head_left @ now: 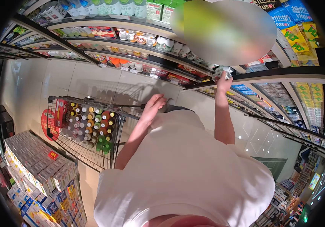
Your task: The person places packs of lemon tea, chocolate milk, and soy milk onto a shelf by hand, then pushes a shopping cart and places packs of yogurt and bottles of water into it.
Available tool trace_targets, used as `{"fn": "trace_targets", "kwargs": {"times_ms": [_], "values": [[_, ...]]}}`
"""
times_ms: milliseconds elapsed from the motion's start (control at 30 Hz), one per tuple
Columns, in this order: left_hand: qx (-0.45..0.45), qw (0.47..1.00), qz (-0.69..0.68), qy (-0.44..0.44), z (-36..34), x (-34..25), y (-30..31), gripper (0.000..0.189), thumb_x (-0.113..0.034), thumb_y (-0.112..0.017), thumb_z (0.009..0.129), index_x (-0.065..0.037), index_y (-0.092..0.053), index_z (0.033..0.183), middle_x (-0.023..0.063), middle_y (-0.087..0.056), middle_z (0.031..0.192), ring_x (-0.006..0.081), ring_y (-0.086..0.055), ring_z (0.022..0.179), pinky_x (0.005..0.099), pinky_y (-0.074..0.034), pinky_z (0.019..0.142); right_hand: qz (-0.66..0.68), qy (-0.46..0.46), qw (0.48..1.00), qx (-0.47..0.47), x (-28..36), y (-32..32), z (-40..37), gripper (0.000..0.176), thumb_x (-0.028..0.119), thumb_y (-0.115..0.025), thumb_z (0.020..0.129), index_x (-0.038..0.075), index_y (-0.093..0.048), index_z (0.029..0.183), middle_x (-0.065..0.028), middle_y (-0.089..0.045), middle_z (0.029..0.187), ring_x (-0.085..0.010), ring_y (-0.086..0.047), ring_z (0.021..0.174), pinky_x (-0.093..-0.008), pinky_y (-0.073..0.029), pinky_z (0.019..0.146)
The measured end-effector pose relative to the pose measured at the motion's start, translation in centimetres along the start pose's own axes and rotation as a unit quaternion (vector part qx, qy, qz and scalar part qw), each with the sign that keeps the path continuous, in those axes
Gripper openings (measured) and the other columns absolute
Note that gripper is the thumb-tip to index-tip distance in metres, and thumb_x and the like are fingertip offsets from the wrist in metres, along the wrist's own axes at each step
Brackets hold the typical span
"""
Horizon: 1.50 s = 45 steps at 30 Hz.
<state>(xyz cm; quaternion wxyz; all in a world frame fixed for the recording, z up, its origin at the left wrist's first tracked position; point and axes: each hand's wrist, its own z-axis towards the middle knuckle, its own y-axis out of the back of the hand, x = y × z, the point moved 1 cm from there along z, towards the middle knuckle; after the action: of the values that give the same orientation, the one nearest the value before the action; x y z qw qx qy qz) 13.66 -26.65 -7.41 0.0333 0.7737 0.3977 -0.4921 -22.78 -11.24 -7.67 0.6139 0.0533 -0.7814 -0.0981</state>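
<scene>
My right hand [223, 82] reaches up to the shelf at the upper right, fingers wrapped round small bottles [227, 72] with pale caps at the shelf's edge. Part of them is hidden by the fingers. In front of my body hangs my left hand [155, 106], its fingers loosely bent and apart, holding nothing. It is close to the handle side of a shopping cart [94, 163]. Bottles [92, 123] with yellow, orange, white and green caps stand packed in the cart, beside a red box [61, 112].
Shelves of white-capped bottles [160, 42] and drinks run along the top. More shelves with yellow packs [298, 39] and blue packs [297, 11] rise at right. Stacked cartons [37, 162] stand at lower left. A blurred patch covers part of the upper shelves.
</scene>
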Motion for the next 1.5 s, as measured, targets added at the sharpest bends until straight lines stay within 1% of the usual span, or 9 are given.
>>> {"fn": "trace_targets", "kwargs": {"times_ms": [100, 300, 633, 767, 933, 1000, 1200, 1300, 1500], "values": [[0.003, 0.999, 0.034, -0.027, -1.0, -0.7, -0.1, 0.044, -0.022, -0.060, 0.109, -0.002, -0.054, 0.147, 0.0109, -0.068, 0.133, 0.0170, -0.064, 0.120, 0.0300, -0.049, 0.104, -0.039, 0.098, 0.992, -0.065, -1.9, -1.6, 4.2, 0.040, 0.031, -0.069, 0.105, 0.007, -0.056, 0.134, -0.0150, -0.069, 0.114, -0.0240, -0.076, 0.082, -0.0341, -0.058, 0.053], [-0.007, 0.988, 0.117, -0.102, -1.9, -0.1, 0.6, 0.038, -0.015, -0.060, 0.108, 0.000, -0.056, 0.142, 0.0134, -0.071, 0.129, 0.0212, -0.066, 0.123, 0.0342, -0.050, 0.106, -0.176, 0.088, 0.970, -0.143, 1.3, -3.1, 5.8, 0.062, 0.027, -0.075, 0.099, 0.005, -0.050, 0.152, -0.0212, -0.059, 0.148, -0.0405, -0.056, 0.137, -0.0496, -0.043, 0.115], [-0.119, 0.947, 0.210, -0.212, -8.2, -4.3, 0.1, 0.029, -0.008, -0.063, 0.104, 0.000, -0.063, 0.132, 0.0132, -0.075, 0.119, 0.0211, -0.072, 0.111, 0.0335, -0.055, 0.097, 0.046, 0.027, 0.999, 0.012, 1.2, -4.9, 10.8, 0.054, 0.021, -0.067, 0.103, 0.001, -0.054, 0.152, -0.0058, -0.062, 0.148, -0.0184, -0.062, 0.124, -0.0331, -0.051, 0.104], [-0.168, 0.934, 0.229, -0.216, -9.0, -4.5, 1.2, 0.029, -0.007, -0.063, 0.104, -0.001, -0.064, 0.132, 0.0137, -0.076, 0.119, 0.0214, -0.073, 0.109, 0.0333, -0.056, 0.095, 0.031, 0.097, 0.994, -0.040, -6.8, -5.2, 18.6, 0.042, 0.029, -0.069, 0.102, 0.006, -0.062, 0.136, -0.0041, -0.071, 0.102, -0.0124, -0.056, 0.062, -0.0304, -0.042, 0.052], [-0.203, 0.933, 0.207, -0.214, -10.1, -4.6, 2.2, 0.026, -0.005, -0.062, 0.104, 0.001, -0.065, 0.130, 0.0131, -0.075, 0.117, 0.0201, -0.072, 0.110, 0.0328, -0.055, 0.097, -0.098, 0.101, 0.987, -0.076, -11.7, -4.1, 20.8, 0.053, 0.033, -0.071, 0.101, 0.000, -0.054, 0.139, -0.0125, -0.072, 0.103, -0.0193, -0.064, 0.069, -0.0344, -0.052, 0.059], [-0.209, 0.933, 0.210, -0.204, -10.6, -4.7, 2.6, 0.025, -0.006, -0.062, 0.105, 0.001, -0.066, 0.129, 0.0130, -0.075, 0.118, 0.0195, -0.072, 0.109, 0.0326, -0.055, 0.097, -0.083, -0.028, 0.994, -0.060, -4.1, -4.5, 12.4, 0.054, 0.022, -0.068, 0.102, -0.007, -0.050, 0.143, -0.0217, -0.065, 0.142, -0.0322, -0.066, 0.122, -0.0409, -0.051, 0.105], [-0.380, 0.875, 0.185, -0.235, -15.8, -2.4, 5.5, 0.027, -0.009, -0.063, 0.104, -0.001, -0.066, 0.129, 0.0140, -0.072, 0.119, 0.0227, -0.070, 0.108, 0.0353, -0.055, 0.097, -0.218, 0.209, 0.951, -0.068, -9.4, -6.0, 4.4, 0.058, 0.027, -0.068, 0.102, -0.007, -0.052, 0.146, -0.0242, -0.068, 0.129, -0.0322, -0.067, 0.103, -0.0422, -0.054, 0.092], [-0.560, 0.765, 0.279, -0.152, -22.9, 1.7, 10.2, 0.034, -0.009, -0.064, 0.099, -0.001, -0.064, 0.132, 0.0190, -0.067, 0.130, 0.0352, -0.064, 0.121, 0.0435, -0.048, 0.108, -0.175, 0.027, 0.933, 0.313, -9.0, -7.2, -8.5, 0.058, 0.031, -0.063, 0.105, -0.001, -0.050, 0.152, -0.0099, -0.070, 0.118, -0.0150, -0.066, 0.088, -0.0312, -0.053, 0.075], [-0.676, 0.613, 0.396, 0.101, -40.0, 18.3, 16.4, 0.048, -0.021, -0.064, 0.101, 0.002, -0.055, 0.143, 0.0258, -0.054, 0.148, 0.0468, -0.051, 0.134, 0.0520, -0.041, 0.115, -0.299, 0.129, 0.570, 0.754, -4.7, -11.4, -25.3, 0.061, 0.037, -0.061, 0.107, 0.006, -0.047, 0.157, -0.0179, -0.072, 0.127, -0.0226, -0.074, 0.107, -0.0348, -0.056, 0.091]]}}
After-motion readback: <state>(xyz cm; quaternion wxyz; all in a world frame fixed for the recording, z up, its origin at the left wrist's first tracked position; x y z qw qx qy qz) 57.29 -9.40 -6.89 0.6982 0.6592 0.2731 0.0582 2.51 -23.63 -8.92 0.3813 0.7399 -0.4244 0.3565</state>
